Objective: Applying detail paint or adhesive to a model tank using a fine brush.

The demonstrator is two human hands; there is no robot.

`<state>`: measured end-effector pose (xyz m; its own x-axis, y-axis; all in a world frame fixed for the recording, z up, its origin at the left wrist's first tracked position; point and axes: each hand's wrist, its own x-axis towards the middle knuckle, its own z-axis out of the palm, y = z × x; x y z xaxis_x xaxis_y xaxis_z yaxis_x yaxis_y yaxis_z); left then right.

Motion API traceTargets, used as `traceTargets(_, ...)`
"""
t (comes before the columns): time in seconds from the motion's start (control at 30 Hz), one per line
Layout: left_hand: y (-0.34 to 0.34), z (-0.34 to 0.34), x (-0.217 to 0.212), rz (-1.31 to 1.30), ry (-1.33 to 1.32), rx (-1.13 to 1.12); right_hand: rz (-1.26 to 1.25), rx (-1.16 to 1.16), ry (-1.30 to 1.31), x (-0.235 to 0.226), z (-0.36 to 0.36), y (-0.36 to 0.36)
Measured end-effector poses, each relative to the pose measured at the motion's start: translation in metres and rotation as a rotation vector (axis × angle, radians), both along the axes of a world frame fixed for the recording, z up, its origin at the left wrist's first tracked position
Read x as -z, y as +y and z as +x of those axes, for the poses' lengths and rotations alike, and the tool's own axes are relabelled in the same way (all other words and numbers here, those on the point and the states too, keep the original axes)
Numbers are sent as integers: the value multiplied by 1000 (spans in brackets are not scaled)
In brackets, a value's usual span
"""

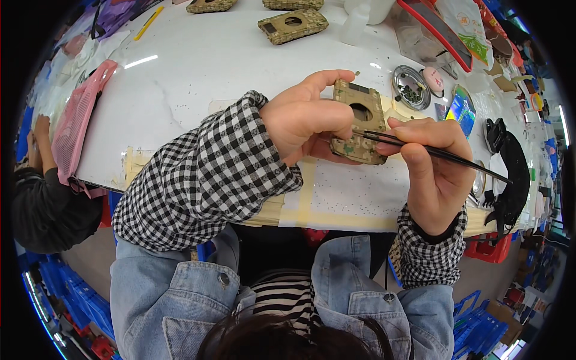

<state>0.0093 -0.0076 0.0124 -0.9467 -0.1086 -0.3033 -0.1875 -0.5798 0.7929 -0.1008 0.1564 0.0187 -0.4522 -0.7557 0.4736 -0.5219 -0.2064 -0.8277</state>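
My left hand [315,117] grips a camouflage-painted model tank hull [358,150], tilted above the table, with a round hole in its top. In my right hand [435,165] is a pair of black tweezers [447,155], held like a pen. Their tips reach the hull just below the hole, close to my left fingertips. Whether the tips pinch a small part is too small to tell. To the right of the hull, a round clear dish [411,87] holds small dark green pieces.
More camouflage hulls [293,26] lie at the far side. A white bottle [356,24], red-framed tablet [436,33], yellow pen [149,23] and black strap [511,174] surround the work area. A pink mesh basket [81,123] stands at left, beside another person's arm [42,144]. Specks dot a taped white sheet [348,198].
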Motion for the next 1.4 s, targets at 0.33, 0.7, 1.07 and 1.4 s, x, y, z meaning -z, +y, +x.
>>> traceTargets(0.33, -1, 0, 0, 39, 24, 12, -46, -106, -187, -1, -3, 1)
traceTargets(0.7, -4, -1, 4, 297, 192, 12, -184, -72, -177, 5, -10, 0)
traceTargets(1.07, 12, -4, -6, 174, 78, -112, -249, -23, -76, 3, -9, 1)
traceTargets(1.4, 9, -4, -1, 178, 152, -48, -212, 62, 144, 0, -11, -1)
